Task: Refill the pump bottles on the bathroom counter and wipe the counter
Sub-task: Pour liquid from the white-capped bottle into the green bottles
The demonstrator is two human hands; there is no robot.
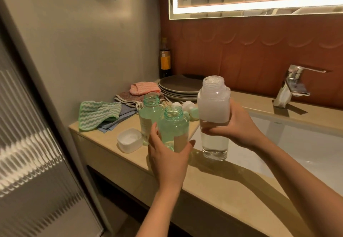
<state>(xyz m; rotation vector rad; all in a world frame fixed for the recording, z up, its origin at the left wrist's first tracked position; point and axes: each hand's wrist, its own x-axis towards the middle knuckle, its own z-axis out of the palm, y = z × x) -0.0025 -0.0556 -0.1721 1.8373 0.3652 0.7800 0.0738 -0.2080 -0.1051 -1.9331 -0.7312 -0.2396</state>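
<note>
The table (213,179) looked like polished beige stone, smooth and faintly glossy. Both green bottles (173,125) were clear tinted plastic, and the taller bottle (214,106) was clear plastic, frothy white inside. The tap (291,86) was mirror-bright chrome metal. The cloths (96,114) were ribbed, matt woven fabric. The stacked plates (180,87) had a dull grey glazed finish, and the small white tub (130,140) was matt plastic.
</note>
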